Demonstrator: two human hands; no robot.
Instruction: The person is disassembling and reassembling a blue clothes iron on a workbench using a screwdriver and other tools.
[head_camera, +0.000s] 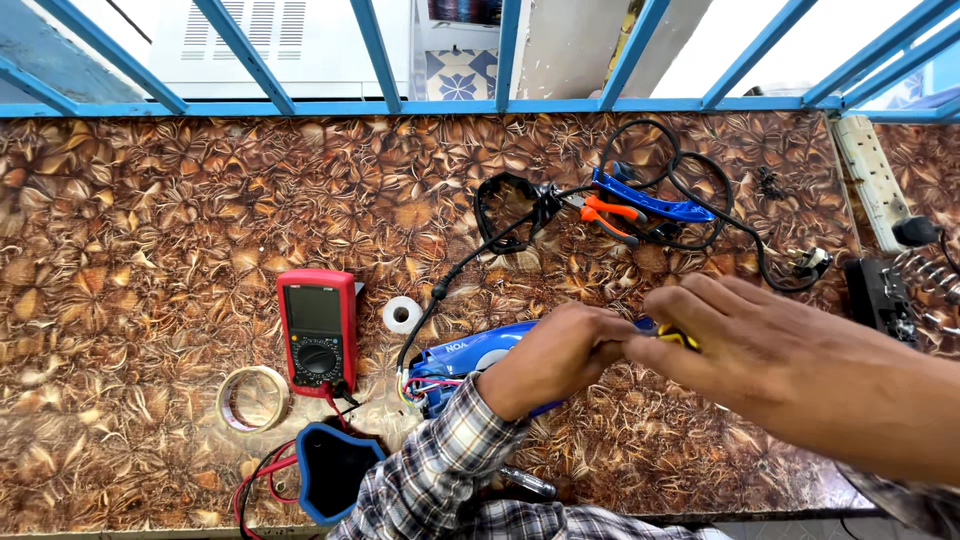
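Near the table's (130, 250) front left corner lies a tape roll (252, 399), with a red multimeter (318, 330) upright beside it, its leads trailing to the front edge past a dark blue-rimmed plate (335, 468). A small white roll (401, 314) sits just right of the meter. At front centre lies the blue appliance body (462, 362), its long axis running left to right, its wired end pointing left toward the meter, and a black cord leaving it toward the back. The left hand (560, 355) rests curled on top of it, fingers closed against its casing, holding it down; this hand is the nearer one. The right hand (730, 335) comes in from the right edge, fingers pinched round a small yellow-handled tool (680, 338), whose tip is hidden, meeting the left hand over the body's right end. Behind them lie orange pliers (612, 216) and a blue handle piece (650, 200); a power strip (872, 180) runs along the back right corner.
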